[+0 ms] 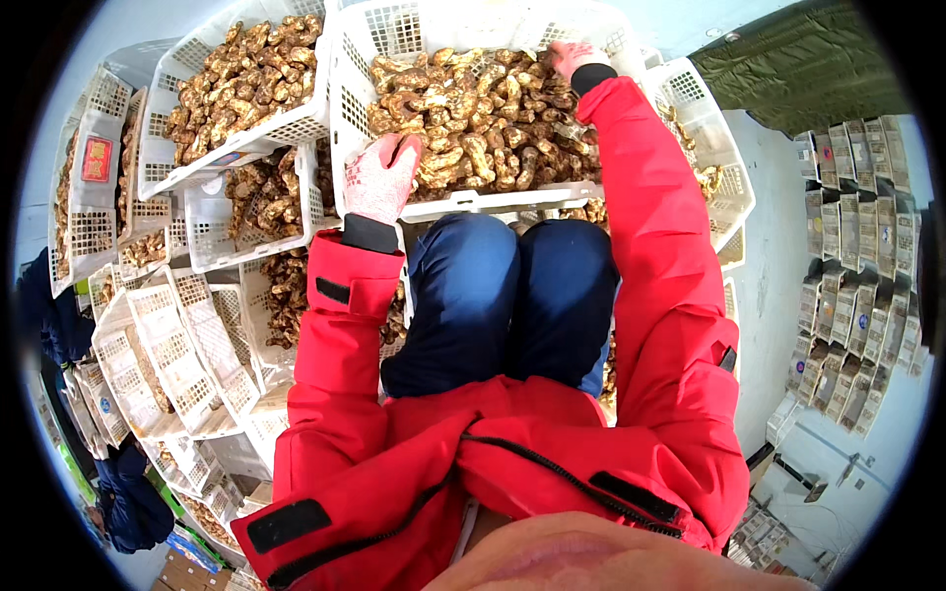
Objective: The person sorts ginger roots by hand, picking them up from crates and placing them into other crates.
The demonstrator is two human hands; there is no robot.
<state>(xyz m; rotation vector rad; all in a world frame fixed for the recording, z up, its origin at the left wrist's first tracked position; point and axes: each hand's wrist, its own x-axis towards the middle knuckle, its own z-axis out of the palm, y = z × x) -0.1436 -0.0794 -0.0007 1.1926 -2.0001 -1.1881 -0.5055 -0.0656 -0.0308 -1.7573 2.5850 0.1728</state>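
Note:
A white plastic crate in front of my knees holds a heap of brown-and-cream mushrooms with thick stems. My left hand, in a pale pink glove, is at the crate's near left side. Its thumb and a finger stand apart at the edge of the heap, and I see nothing held. At the far right corner, my right hand, gloved likewise, reaches down to the mushrooms. Its fingertips are too small and partly hidden to show whether they grip one.
Another crate of mushrooms stands close on the left, above more filled ones. Nested white crates lean at the lower left. A partly hidden crate adjoins on the right. Stacked crates line the far right, near a dark green cover.

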